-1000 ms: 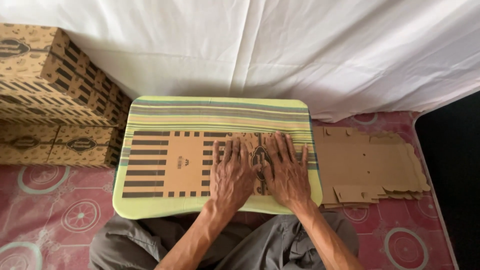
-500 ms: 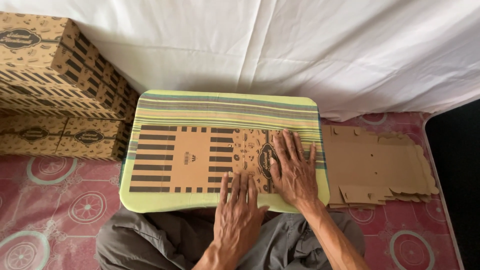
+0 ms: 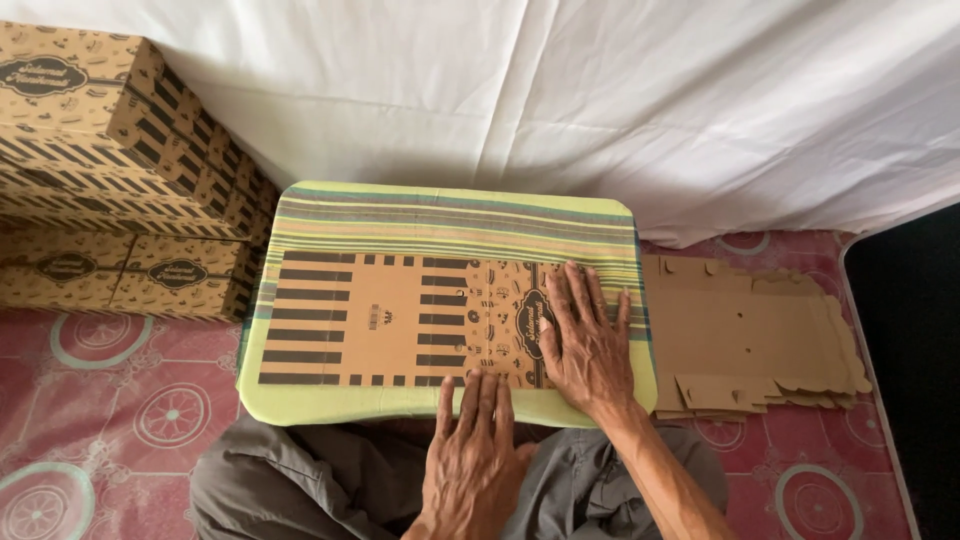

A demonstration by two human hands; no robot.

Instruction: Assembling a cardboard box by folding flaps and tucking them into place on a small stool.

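Observation:
A flat, unfolded brown cardboard box blank with dark stripes lies printed side up on a small striped green and yellow lap table. My right hand presses flat on the blank's right end, fingers spread. My left hand has its fingertips at the table's near edge, just touching the blank's near rim, palm hanging over my lap.
A stack of plain flat box blanks lies on the red patterned floor mat to the right. Assembled printed boxes are piled at the left. A white cloth hangs behind. My grey-trousered legs sit under the table.
My left hand has slid off the blank toward me, from beside the right hand down to the table's near edge. The right hand stays pressed on the blank.

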